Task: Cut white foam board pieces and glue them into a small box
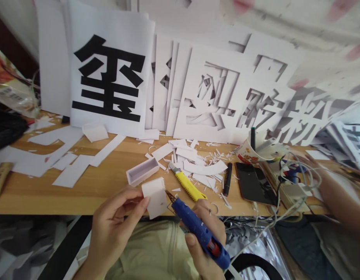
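My left hand (118,221) pinches a small white card piece (155,199) by its left edge, above the table's front edge. Wrapped around a blue hot glue gun (199,231), my right hand (207,237) points its nozzle at the card's right edge; whether the tip touches the card I cannot tell. Just behind the card lies a small open white paper box (143,171). A yellow utility knife (188,182) rests on the table behind the glue gun, among paper scraps (207,167).
White boards with cut-out characters (209,93) and a printed character sheet (109,70) lean along the back. A black marker (227,179), phone (251,181), paper cup (246,149) and power strip with tangled cables (293,192) stand right. Another person's arm (340,194) reaches in there.
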Demonstrator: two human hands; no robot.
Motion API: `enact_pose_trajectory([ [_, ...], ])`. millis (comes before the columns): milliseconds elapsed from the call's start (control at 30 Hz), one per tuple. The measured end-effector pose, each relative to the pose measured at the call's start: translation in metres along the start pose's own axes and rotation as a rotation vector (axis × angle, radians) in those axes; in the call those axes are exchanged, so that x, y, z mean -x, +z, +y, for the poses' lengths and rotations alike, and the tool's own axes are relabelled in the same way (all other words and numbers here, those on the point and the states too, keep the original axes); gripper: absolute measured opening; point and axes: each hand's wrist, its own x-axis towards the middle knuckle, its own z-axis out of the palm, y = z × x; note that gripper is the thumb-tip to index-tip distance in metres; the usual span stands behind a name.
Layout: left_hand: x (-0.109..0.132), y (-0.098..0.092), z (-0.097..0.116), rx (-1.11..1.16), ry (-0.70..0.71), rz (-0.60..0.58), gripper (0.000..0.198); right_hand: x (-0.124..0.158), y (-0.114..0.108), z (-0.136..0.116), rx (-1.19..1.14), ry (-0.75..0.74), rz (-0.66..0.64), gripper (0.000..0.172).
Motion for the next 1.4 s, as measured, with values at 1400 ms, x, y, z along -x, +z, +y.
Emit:
enact_pose_trajectory([
  [1400,0.007,-0.005,0.0,0.119,-0.052,0.125,0.012,0.007,-0.011,0.004,0.104,-0.106,-0.137,0.042],
])
